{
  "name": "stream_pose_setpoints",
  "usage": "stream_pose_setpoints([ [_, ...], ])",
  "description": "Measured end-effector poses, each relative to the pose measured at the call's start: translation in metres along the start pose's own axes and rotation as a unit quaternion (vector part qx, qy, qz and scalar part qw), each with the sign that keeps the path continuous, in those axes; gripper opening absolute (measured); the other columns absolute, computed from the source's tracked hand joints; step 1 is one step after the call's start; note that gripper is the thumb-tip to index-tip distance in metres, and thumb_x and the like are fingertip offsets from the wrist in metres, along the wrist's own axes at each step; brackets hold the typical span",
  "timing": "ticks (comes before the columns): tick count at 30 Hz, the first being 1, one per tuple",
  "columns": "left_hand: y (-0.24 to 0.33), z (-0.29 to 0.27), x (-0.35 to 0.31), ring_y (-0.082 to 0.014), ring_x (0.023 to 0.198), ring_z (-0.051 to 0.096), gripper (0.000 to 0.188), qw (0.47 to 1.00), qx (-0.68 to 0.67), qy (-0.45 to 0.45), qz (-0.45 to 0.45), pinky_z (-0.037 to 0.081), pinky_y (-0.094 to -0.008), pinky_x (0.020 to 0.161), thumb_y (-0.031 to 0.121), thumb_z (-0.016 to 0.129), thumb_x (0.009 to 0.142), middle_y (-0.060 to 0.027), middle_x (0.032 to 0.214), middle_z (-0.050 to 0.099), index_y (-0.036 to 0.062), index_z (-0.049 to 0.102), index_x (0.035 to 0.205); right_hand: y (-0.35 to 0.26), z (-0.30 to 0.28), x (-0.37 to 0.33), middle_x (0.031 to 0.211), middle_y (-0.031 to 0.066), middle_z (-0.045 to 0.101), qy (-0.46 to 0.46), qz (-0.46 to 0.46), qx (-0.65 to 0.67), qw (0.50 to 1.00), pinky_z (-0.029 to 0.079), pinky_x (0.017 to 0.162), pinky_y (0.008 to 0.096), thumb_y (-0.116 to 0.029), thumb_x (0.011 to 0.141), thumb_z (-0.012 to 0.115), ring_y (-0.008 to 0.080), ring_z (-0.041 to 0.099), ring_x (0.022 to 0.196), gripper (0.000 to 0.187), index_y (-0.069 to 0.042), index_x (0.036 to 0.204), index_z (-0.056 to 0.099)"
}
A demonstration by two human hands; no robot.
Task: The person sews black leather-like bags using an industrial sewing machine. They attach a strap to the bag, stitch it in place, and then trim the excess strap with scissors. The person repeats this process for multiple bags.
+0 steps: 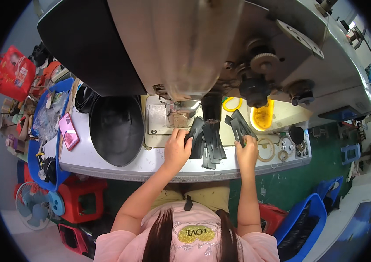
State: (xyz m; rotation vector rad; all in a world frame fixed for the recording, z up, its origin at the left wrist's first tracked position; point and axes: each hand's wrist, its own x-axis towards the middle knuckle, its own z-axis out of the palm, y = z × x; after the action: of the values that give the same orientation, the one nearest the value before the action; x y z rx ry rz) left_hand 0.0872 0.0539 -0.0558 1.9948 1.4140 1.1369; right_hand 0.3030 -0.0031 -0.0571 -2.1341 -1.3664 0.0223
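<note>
A large industrial sewing machine [174, 48] stands over the white work table, its presser foot [181, 118] above the metal plate. Just in front of the presser foot, my left hand [178, 150] is closed, thumb and fingers pinching a small dark strip [190, 134]. To its right lies a pile of black flat strips [211, 146]. My right hand [247, 151] is closed on a black strip [237, 129] at the near end of a second small bundle [244, 122]. The fingertips of both hands are partly hidden.
Left of the plate sits a black oval tray [116, 135], with a pink phone [69, 132] beyond it. Yellow-handled scissors [232, 105], a tape roll [265, 150] and bobbins [286, 144] lie on the right. Blue bins [303, 231] and red stools [80, 198] surround the table.
</note>
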Motion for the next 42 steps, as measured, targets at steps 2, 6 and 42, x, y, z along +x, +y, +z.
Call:
stream_pose_setpoints([
  [2,0.01,-0.003,-0.002,-0.0318,0.067,0.054,0.011,0.999,-0.033,0.019,0.026,0.043,-0.0374,0.058,0.005,0.06,0.072,-0.0114,0.077,0.052,0.0019,0.054,0.08,-0.001,0.0,0.001,0.078,0.0134,0.053,0.0,-0.002,0.019,1.0,0.042,0.061,0.0407,-0.008,0.068,0.066,0.0342,0.054,0.071,0.018,-0.001,0.078,0.053],
  [6,0.031,0.007,-0.014,-0.0136,0.06,0.054,0.006,0.98,-0.183,-0.072,-0.006,0.042,-0.0243,0.052,0.001,0.058,0.077,-0.0072,0.073,0.053,-0.0022,0.058,0.082,-0.022,-0.007,-0.007,0.068,0.0125,0.053,-0.002,-0.022,0.16,0.987,0.041,0.057,0.0365,-0.005,0.067,0.066,0.0311,0.053,0.063,0.014,0.0,0.07,0.054],
  [42,0.035,0.017,-0.012,-0.0046,0.062,0.055,0.008,0.915,-0.286,-0.256,-0.124,0.045,-0.0187,0.054,0.001,0.054,0.079,-0.0034,0.068,0.057,-0.0029,0.053,0.072,-0.056,-0.005,-0.036,0.063,0.011,0.049,-0.028,-0.181,0.272,0.945,0.04,0.045,0.0292,0.003,0.063,0.061,0.0235,0.05,0.05,0.013,0.002,0.071,0.051],
])
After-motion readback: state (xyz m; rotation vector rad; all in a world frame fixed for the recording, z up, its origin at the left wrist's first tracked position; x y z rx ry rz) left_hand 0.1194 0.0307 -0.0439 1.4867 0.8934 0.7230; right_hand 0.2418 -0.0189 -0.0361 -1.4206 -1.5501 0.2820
